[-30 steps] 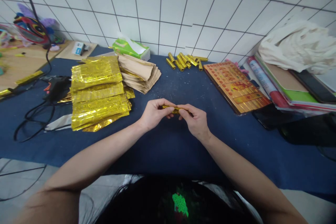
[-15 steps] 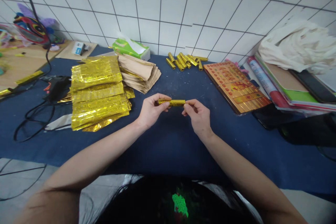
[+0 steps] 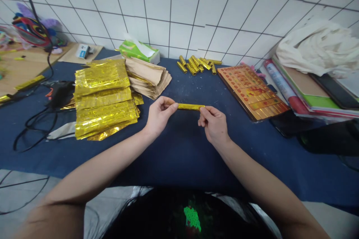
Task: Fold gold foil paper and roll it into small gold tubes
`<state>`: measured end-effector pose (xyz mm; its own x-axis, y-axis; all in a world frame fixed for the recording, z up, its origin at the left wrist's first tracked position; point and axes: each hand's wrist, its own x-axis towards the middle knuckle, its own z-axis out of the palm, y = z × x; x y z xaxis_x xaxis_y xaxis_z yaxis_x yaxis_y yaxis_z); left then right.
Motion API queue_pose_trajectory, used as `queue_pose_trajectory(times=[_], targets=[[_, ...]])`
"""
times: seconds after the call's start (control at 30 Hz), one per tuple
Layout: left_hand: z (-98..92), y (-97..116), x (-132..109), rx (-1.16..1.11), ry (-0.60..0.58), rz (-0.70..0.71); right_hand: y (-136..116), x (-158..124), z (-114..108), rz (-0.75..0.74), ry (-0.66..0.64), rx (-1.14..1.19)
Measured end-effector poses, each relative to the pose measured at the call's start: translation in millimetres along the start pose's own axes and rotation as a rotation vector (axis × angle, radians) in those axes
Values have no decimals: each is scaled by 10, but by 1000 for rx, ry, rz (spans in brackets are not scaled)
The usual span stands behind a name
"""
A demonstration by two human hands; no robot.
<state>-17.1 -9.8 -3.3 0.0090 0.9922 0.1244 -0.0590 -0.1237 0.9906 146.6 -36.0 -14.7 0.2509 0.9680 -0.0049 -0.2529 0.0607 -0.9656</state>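
Head view, from the left of the frame: a black corded tool (image 3: 60,93) lies on the blue cloth (image 3: 179,149). Right of it is a stack of gold foil sheets (image 3: 103,97), with a fanned pile of brown paper (image 3: 150,76) touching its upper right side.

At centre frame the left hand (image 3: 158,114) pinches 1 end of a thin gold foil roll (image 3: 190,106) between thumb and fingertips. The right hand (image 3: 214,125) pinches the other end the same way, so both hands are closed on this 1 piece. The roll lies level between the 2 grips, running left to right. It looks raised off the cloth, though that is hard to tell. Only its ends are covered by fingers and its middle is bare.

The step in hand looks like shaping or tightening a rolled sheet into a tube. It matches the cluster of finished gold rolls (image 3: 196,64) in the upper middle, by the tiled wall. Any further handling calls for a light, even pinch at both ends, since thin foil would crease or uncoil easily.

Right of the hands lies a pad of orange and gold printed sheets (image 3: 252,91). Past it are stacked books (image 3: 308,97) with a crumpled white cloth (image 3: 316,48) on top.
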Motion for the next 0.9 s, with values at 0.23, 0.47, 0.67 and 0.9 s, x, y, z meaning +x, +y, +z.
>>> queue_pose_trajectory(times=[0.23,0.47,0.67,0.9], targets=[[-11,31,25,-46,100,-98,37,16,-13,-113,43,-63],[-2,-21,-16,-86,-136,-268,77,14,-30,-120,15,-137],[-10,-60,-26,-182,-238,-415,89,30,-64,-3,-130,-142],[3,-37,-52,-226,-275,-495,47,34,-56,115,-192,-107]])
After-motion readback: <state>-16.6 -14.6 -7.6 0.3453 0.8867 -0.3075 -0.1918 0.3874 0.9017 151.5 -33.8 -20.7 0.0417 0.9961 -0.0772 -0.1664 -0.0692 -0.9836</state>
